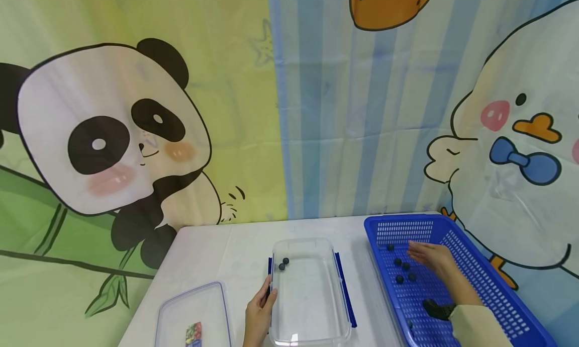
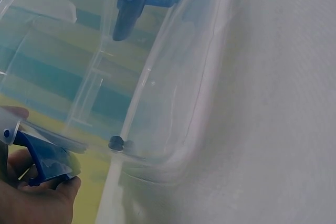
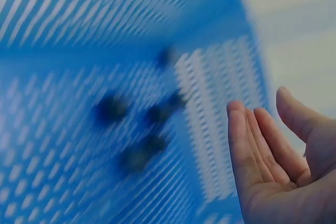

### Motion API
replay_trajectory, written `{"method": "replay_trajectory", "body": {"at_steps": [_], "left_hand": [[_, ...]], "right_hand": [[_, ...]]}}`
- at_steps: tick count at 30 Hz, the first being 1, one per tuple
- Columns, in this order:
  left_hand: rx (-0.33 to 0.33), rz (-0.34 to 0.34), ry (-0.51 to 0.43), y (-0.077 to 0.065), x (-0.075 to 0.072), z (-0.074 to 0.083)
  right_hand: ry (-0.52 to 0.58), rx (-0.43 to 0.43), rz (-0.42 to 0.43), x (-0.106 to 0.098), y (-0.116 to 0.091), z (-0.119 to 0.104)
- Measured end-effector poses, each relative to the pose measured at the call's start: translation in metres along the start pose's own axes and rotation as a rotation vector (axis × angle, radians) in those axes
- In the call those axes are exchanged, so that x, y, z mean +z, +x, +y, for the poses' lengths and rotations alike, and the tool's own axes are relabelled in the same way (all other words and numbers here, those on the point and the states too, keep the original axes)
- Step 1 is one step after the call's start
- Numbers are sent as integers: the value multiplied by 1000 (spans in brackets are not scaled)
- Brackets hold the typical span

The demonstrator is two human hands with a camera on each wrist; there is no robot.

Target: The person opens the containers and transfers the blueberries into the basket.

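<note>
My left hand (image 1: 259, 314) grips the left side of a clear plastic container (image 1: 312, 296), with its fingers and thumb around the blue latch (image 2: 51, 158). Two blueberries (image 1: 283, 264) lie inside near the container's upper left corner. Over the blue basket (image 1: 375, 231), my right hand (image 1: 431, 257) is held with its fingers straight and nothing in them. Several blueberries (image 1: 402, 264) rest on the basket floor, left of and below that hand. They look blurred in the right wrist view, where the right hand (image 3: 278, 156) appears beside them, thumb apart from the fingers.
A clear lid (image 1: 221, 307) with a coloured label (image 1: 193, 333) lies on the white table (image 1: 244, 241) to the left. The container's right latch (image 1: 346, 291) hangs outward. Behind the table hangs a cartoon-printed curtain (image 1: 316, 110).
</note>
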State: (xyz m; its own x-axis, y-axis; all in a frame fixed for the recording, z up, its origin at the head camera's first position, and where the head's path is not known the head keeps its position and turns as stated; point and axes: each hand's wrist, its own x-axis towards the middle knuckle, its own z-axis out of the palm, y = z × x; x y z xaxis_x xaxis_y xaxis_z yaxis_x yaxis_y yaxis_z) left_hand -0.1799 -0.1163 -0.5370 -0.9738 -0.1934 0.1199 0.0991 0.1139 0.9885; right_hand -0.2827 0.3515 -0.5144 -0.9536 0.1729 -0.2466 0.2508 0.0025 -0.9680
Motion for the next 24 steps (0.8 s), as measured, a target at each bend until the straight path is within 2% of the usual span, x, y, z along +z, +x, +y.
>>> {"method": "replay_trajectory", "body": {"at_steps": [1,2,4,7,8,9,11,14,17,21,24], "left_hand": [[4,3,-3,1,0,-3],[8,7,-8,2,0,-6],[17,12,-13,4,1,-12],[17,19,-28,5,2,-14],[20,18,-33,4,2,-15],[22,19,-35,4,2,-15],[24,22,-43,5,2,-14],[32,22,-53,5,2,-14],[32,15,-57,6,2,-14],[15,0,-37,-1,1,5],[2,-5,-30,-4,1,8]], "right_hand": [[4,-28,-28,4,3,-5],[52,-92,-78,6,14,-3],[57,-143,-101,28,9,-22],[79,-215,-140,77,-22,-62],[114,-254,-174,92,-28,-69],[89,-241,-155,114,-46,-86],[164,-266,-222,144,-56,-94],[231,-246,-304,183,-60,-94],[237,-170,-316,219,-62,-86],[238,-85,-290,259,-56,-63],[251,-31,-291,282,-50,-43]]}}
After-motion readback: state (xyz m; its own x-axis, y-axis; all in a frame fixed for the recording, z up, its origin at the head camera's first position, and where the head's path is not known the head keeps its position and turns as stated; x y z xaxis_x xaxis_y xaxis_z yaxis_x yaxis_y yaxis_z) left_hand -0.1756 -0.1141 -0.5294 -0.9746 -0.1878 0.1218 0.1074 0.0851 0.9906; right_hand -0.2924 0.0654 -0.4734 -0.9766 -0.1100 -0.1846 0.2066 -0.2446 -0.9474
